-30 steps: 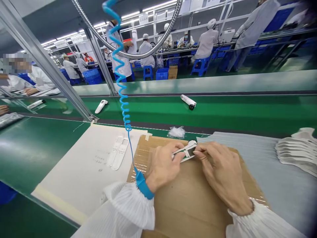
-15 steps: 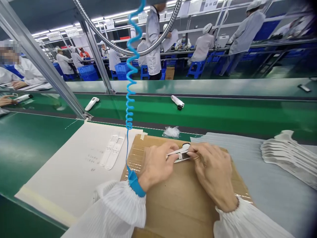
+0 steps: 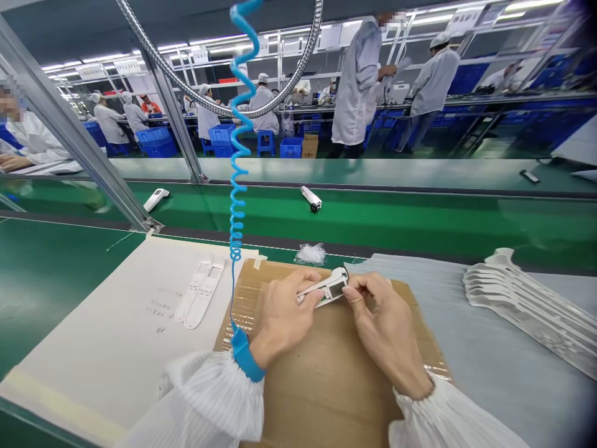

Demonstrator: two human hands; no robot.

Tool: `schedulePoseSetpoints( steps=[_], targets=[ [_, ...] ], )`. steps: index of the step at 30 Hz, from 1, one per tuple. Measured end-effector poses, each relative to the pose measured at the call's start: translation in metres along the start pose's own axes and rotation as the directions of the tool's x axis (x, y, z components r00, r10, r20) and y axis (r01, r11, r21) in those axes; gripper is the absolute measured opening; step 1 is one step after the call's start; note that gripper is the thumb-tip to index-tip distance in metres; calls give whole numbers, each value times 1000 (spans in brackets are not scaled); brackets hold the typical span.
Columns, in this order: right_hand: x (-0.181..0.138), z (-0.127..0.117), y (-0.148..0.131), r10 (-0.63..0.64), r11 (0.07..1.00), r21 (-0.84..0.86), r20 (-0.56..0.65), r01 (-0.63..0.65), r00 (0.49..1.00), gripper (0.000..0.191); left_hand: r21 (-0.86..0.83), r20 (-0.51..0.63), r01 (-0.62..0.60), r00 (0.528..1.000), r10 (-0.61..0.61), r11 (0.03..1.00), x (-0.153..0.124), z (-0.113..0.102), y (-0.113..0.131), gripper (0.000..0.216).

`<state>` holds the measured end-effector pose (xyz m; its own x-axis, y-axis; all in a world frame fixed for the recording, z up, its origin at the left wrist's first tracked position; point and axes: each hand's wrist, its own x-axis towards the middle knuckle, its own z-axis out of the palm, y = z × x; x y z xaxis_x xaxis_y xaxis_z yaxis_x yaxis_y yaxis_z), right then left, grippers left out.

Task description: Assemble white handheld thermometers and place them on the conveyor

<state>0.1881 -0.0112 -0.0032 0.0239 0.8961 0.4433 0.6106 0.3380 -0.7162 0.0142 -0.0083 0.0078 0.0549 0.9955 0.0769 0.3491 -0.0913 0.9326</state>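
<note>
Left-hand grip (image 3: 284, 311) is clamped on a white device (image 3: 332, 287) with a dark screen (image 3: 336, 290); the right-hand grip (image 3: 385, 323) touches its screen end, though whether it pinches I cannot tell. Cardboard (image 3: 336, 386) lies beneath both grips, two white panels (image 3: 200, 298) left of them, stacked white shells (image 3: 517, 295) right, crumpled clear plastic (image 3: 311, 254) just beyond.

That slim white plastic device (image 3: 339, 274) has a dark rectangular screen (image 3: 336, 290); the coiled cord (image 3: 236, 252) and wristband (image 3: 247, 356) are bright blue, the flat cardboard (image 3: 326, 373) brown, the long belt (image 3: 420, 218) green.
</note>
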Motion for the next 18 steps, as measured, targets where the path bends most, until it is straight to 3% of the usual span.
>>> schedulePoseSetpoints(
  steps=[4,8,10,12,13,14,18],
  targets=[
    [-2,3,-6,-34,999,20,139,31,990,28,-335,-74,137,983,-171,932,8,-8,-1,30],
    [-1,5,-4,39,999,26,112,-43,993,28,-462,-93,186,962,-256,867,25,-32,6,48],
    [0,5,1,62,998,28,81,-64,995,28,-361,-124,180,963,-239,915,44,-47,10,49],
    [1,7,6,59,998,24,75,-61,995,29,-91,-187,210,957,-224,974,75,-60,11,40],
    [1,8,8,57,998,18,81,-59,995,29,112,-211,249,952,-222,962,95,-65,10,33],
    [0,10,10,58,998,10,90,-59,994,29,196,-205,272,951,-232,942,116,-69,9,27],
    [-1,13,14,43,999,-11,111,-42,993,24,405,-234,332,938,-254,852,203,-65,6,29]
  ],
)
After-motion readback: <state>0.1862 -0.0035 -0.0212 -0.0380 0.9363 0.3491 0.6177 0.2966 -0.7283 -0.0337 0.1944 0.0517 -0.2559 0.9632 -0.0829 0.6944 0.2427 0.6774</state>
